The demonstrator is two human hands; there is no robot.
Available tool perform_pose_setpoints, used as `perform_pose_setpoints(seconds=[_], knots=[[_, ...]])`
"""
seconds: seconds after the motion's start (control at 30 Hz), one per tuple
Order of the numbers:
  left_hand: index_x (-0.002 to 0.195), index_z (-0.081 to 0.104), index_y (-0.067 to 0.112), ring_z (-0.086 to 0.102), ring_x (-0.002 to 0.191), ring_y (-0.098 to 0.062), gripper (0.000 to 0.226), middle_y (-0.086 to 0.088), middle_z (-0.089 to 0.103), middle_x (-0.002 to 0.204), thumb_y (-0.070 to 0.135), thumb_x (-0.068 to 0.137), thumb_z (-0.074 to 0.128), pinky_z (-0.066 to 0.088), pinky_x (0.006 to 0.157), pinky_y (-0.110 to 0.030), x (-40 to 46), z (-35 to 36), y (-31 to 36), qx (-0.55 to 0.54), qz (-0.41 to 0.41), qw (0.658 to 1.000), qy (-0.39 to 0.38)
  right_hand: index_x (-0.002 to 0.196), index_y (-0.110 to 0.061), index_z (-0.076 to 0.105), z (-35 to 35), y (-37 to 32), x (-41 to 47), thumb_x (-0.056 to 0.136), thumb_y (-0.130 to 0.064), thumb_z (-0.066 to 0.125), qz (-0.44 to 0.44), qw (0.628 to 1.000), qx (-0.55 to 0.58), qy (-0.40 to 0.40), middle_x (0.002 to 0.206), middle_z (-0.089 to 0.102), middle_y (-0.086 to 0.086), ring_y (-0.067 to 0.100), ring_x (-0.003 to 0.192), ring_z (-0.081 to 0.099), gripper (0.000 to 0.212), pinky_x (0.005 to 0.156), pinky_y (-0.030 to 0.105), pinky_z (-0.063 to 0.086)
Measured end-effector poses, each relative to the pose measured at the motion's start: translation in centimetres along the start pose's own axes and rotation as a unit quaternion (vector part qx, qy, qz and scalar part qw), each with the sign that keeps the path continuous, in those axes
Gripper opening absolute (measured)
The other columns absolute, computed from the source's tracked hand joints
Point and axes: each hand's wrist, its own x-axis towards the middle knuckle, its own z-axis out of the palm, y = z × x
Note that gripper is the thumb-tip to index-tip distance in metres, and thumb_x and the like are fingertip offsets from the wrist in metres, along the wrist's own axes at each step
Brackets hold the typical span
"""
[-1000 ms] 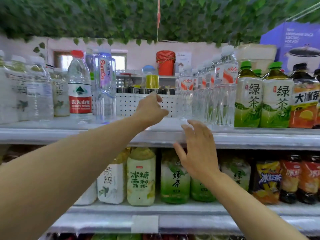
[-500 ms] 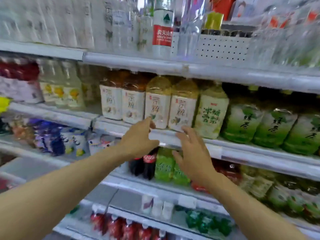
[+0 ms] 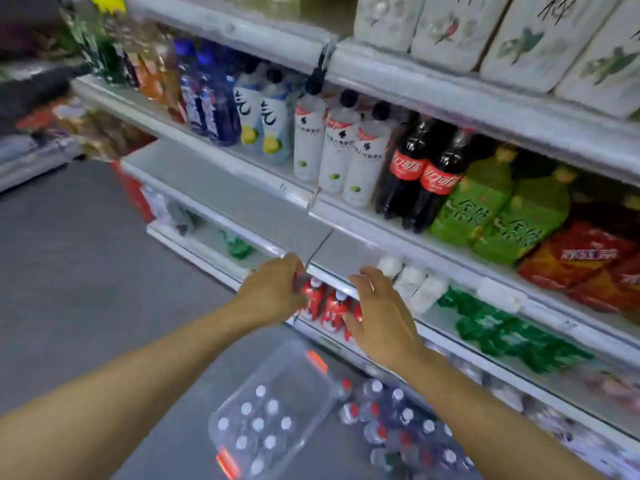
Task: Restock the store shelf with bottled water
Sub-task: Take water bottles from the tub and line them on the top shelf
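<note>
I have both hands empty: left hand (image 3: 273, 296) loosely curled, right hand (image 3: 381, 317) spread, in front of the shelf (image 3: 242, 199). The water pack (image 3: 270, 414) lies on the floor below. I judge I'm between bottles; next I must reach down and grip one.

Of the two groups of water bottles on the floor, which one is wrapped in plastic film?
The left pack, white caps only, sealed in clear film with orange tabs. The right group is loose.

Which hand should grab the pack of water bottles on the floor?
Probably the left hand. The shrink-wrapped pack lies almost straight below it, while the right hand hangs nearer the loose bottles. Both hands are empty.
</note>
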Motion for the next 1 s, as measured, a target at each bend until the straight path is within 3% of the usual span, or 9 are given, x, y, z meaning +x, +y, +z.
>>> perform_pose_setpoints(seconds=[0.1,0.27,0.4,0.5,0.57,0.7,1.0], knots=[[0.119,0.050,0.015,0.054,0.110,-0.026,0.043,-0.004,0.056,0.118,0.024,0.080,0.067,0.043,0.094,-0.037,-0.7,3.3,-4.9,-0.013,-0.046,0.999,-0.016,0.122,0.001,0.055,5.1,0.1,-0.5,0.073,-0.017,0.069,-0.010,0.999,0.013,-0.048,0.124,0.055,0.020,0.040,0.110,0.055,0.054,0.094,0.045,0.047],[0.122,0.050,0.008,0.056,0.108,-0.027,0.047,-0.009,0.058,0.115,0.018,0.080,0.069,0.043,0.093,-0.030,-2.4,9.7,-12.0,-0.063,-0.145,0.987,-0.028,0.131,-0.004,0.048,13.1,1.2,-1.7,0.083,-0.022,0.065,-0.018,0.990,0.006,-0.138,0.132,0.048,0.016,0.036,0.120,0.047,0.054,0.101,0.040,0.040],[0.118,0.052,0.008,0.058,0.104,-0.028,0.044,-0.011,0.061,0.112,0.018,0.079,0.070,0.045,0.090,-0.032,-3.7,15.5,-16.8,-0.093,-0.218,0.971,-0.028,0.138,-0.007,0.040,20.1,2.5,-2.9,0.086,-0.030,0.061,-0.030,0.976,-0.003,-0.215,0.138,0.041,0.014,0.033,0.127,0.042,0.061,0.105,0.041,0.038],[0.116,0.052,0.012,0.057,0.103,-0.028,0.041,-0.010,0.061,0.113,0.019,0.079,0.069,0.046,0.090,-0.036,-4.2,20.2,-20.0,-0.095,-0.260,0.960,-0.025,0.116,0.000,0.060,25.7,3.7,-3.9,0.064,-0.024,0.083,-0.052,0.971,0.000,-0.234,0.111,0.061,0.018,0.037,0.099,0.062,0.062,0.081,0.043,0.053],[0.116,0.052,0.014,0.057,0.103,-0.028,0.041,-0.008,0.061,0.113,0.019,0.079,0.068,0.046,0.089,-0.037,-4.4,23.2,-21.7,-0.094,-0.272,0.957,-0.030,0.104,0.000,0.064,29.0,4.3,-4.6,0.054,-0.020,0.089,-0.044,0.970,0.007,-0.239,0.101,0.064,0.017,0.037,0.088,0.066,0.060,0.072,0.043,0.056],[0.117,0.049,0.021,0.057,0.101,-0.024,0.041,-0.003,0.058,0.116,0.025,0.080,0.066,0.049,0.088,-0.041,-4.2,29.3,-25.2,-0.088,-0.284,0.954,-0.041,0.128,-0.003,0.048,35.5,5.5,-6.1,0.086,-0.023,0.064,-0.023,0.959,0.026,-0.280,0.131,0.047,0.014,0.034,0.120,0.048,0.049,0.097,0.041,0.042],[0.123,0.047,0.019,0.056,0.109,-0.025,0.043,-0.002,0.054,0.125,0.022,0.083,0.064,0.048,0.089,-0.038,-1.1,42.0,-31.6,-0.060,-0.276,0.957,-0.067,0.128,-0.004,0.045,51.4,9.6,-9.2,0.088,-0.020,0.058,0.000,0.946,0.032,-0.322,0.129,0.046,0.013,0.032,0.120,0.044,0.045,0.098,0.037,0.038]])
